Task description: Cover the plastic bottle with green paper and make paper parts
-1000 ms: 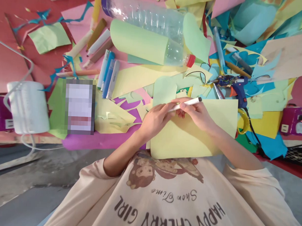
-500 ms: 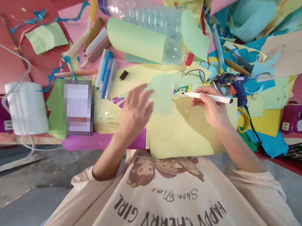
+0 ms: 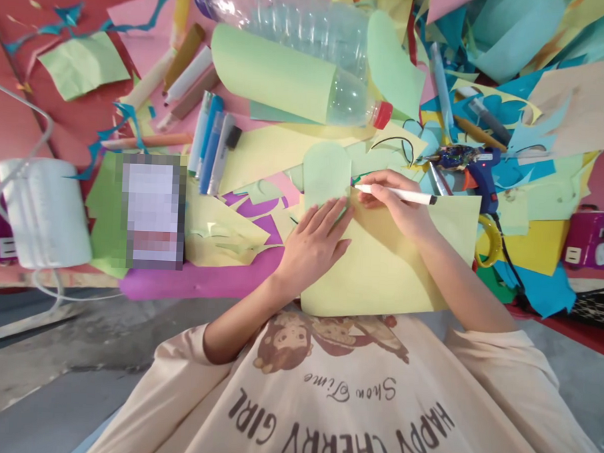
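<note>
Two-handed hold: our left hand (image 3: 312, 243) lies open, steadying the card (image 3: 327, 169). Our right hand (image 3: 408, 216) pinches the pen (image 3: 418, 197) near its tip for control.

Glue gun (image 3: 487, 179), right side | yellow tape roll (image 3: 490, 240) just beside it | pixelated rectangle (image 3: 155, 212), left | purple box (image 3: 592, 239), far right

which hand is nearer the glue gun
Right. The right hand is just left of the glue gun; the left hand is farther left, on the green paper.
</note>
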A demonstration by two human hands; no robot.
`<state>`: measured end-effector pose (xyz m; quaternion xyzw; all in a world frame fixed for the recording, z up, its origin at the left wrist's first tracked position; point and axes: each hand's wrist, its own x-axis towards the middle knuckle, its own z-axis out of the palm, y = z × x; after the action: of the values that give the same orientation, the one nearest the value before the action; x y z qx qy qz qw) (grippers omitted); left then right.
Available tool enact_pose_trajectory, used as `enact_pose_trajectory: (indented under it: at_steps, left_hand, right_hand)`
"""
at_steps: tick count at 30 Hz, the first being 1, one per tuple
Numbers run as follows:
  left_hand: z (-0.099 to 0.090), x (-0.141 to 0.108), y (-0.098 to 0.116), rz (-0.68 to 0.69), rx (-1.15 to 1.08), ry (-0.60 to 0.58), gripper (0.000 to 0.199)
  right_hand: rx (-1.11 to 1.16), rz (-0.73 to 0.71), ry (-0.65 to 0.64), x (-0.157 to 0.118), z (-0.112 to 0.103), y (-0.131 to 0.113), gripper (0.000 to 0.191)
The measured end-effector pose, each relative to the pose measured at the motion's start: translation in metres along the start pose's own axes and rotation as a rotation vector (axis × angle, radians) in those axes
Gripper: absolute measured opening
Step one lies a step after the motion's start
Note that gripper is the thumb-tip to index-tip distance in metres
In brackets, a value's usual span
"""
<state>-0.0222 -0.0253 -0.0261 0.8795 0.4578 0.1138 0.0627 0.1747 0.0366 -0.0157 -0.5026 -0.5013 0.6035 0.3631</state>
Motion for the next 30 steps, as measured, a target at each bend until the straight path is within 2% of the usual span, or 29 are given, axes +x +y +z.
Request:
enact_pose_trajectory:
  at_steps: [5, 13, 18, 30]
  left_hand:
    - [0.005, -0.001, 0.001, -0.024, -0.064, -0.055, 0.052]
    - [0.007, -0.001, 0.0, -0.058, -0.173, -0.076, 0.054]
    - [0.007, -0.001, 0.0, -0.034, -0.116, -0.063, 0.053]
    - [0.007, -0.001, -0.001, -0.029, -0.115, -0.035, 0.055]
  right_hand:
    - [-0.026, -0.053, 0.006, -0.003, 0.003, 0.001, 0.023]
    - [-0.031, -0.098, 0.097, -0.005, 0.007, 0.005, 0.027]
    - [-0.04, -0.088, 0.164, -0.004, 0.008, 0.005, 0.033]
    - [-0.242, -0.174, 0.116, -0.004, 0.007, 0.011, 0.033]
